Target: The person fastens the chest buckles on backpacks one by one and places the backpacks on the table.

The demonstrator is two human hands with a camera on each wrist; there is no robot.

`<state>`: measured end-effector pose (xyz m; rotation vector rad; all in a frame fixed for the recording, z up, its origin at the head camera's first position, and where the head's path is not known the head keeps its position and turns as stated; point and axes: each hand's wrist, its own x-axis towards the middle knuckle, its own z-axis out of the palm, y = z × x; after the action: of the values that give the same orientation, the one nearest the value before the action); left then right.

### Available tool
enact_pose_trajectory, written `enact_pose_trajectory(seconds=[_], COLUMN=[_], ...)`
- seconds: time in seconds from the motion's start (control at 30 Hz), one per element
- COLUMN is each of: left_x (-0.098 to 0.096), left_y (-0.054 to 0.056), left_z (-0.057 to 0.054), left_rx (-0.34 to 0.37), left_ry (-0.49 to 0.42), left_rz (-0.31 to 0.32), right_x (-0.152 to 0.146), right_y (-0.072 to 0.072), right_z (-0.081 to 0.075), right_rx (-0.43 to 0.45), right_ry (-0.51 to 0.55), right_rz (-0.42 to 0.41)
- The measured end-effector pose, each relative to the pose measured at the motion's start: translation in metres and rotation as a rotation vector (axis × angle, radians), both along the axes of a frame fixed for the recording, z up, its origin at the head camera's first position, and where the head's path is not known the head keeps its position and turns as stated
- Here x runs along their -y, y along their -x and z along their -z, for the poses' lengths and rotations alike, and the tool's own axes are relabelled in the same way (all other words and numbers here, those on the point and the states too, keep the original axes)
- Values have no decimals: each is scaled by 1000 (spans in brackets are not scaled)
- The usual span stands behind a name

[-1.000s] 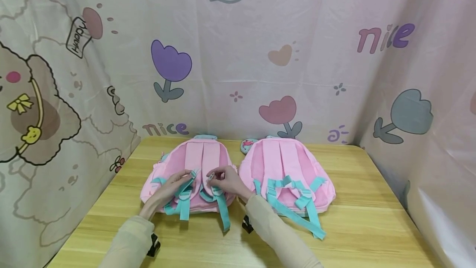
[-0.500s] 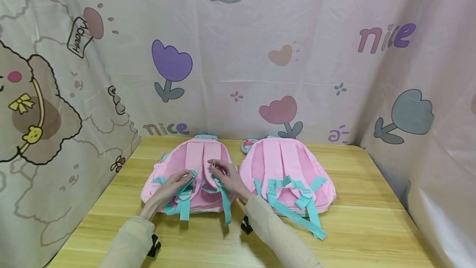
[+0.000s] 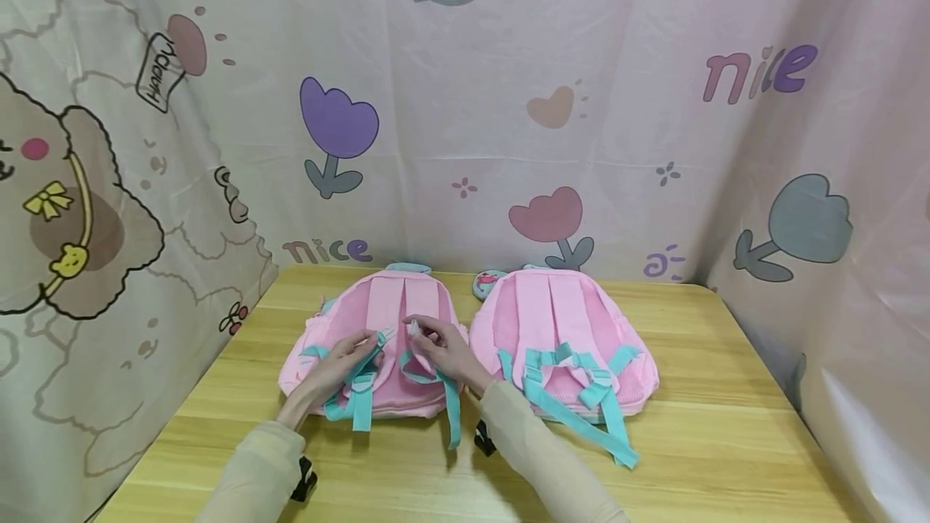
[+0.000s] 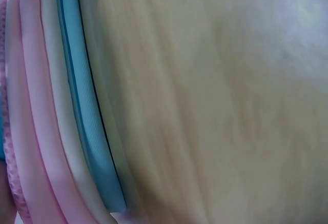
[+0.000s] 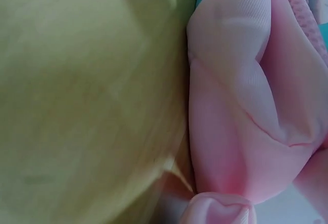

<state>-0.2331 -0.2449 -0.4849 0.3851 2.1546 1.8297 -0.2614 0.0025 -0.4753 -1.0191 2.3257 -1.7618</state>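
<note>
A pink backpack (image 3: 381, 301) lies on the left with its back panel and shoulder straps facing up. My left hand (image 3: 336, 367) pinches a teal webbing strap just below the pale pronged buckle piece (image 3: 387, 335) at its end. Just right of it, my right hand (image 3: 449, 352) holds another small pale buckle piece (image 3: 414, 328) between thumb and fingers, with a teal strap (image 3: 452, 410) hanging below. A gap separates the two buckle pieces. In the left wrist view the backpack's piped teal edge (image 4: 84, 90) shows; the right wrist view has pink fabric (image 5: 225, 126).
A second pink backpack (image 3: 534, 305) lies close on the right, its teal chest strap (image 3: 563, 357) joined across. A round teal charm (image 3: 485, 284) sits between the bags at the back. The wooden table (image 3: 726, 426) meets a printed cloth backdrop (image 3: 465, 103).
My right hand has risen slightly and turned the buckle piece it holds, drawing its strap along. My left hand stays nearly still with its strap.
</note>
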Motion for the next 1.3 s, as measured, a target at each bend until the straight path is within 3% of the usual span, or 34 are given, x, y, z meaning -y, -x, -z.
enact_pose_trajectory(seconds=[0.17, 0.37, 0.6, 0.77, 1.07, 1.3], left_x=[0, 0, 1, 3, 2, 1], left_y=[0, 0, 0, 1, -1, -1], left_z=[1, 3, 5, 6, 5, 5], left_rx=[-25, -41, -45, -52, -57, -54], left_ry=[1, -32, -26, 3, 29, 51], left_rz=[-13, 6, -3, -11, -57, -83], right_x=[-2, -2, -2, -2, 1, 0], right_y=[1, -3, -8, -7, -8, -7], right_z=[3, 0, -6, -2, 9, 11], right_rx=[-36, -97, -15, -18, 19, -67], right_ry=[-43, -241, -382, -341, -192, -181], right_rz=[-6, -9, -47, -36, 89, 97])
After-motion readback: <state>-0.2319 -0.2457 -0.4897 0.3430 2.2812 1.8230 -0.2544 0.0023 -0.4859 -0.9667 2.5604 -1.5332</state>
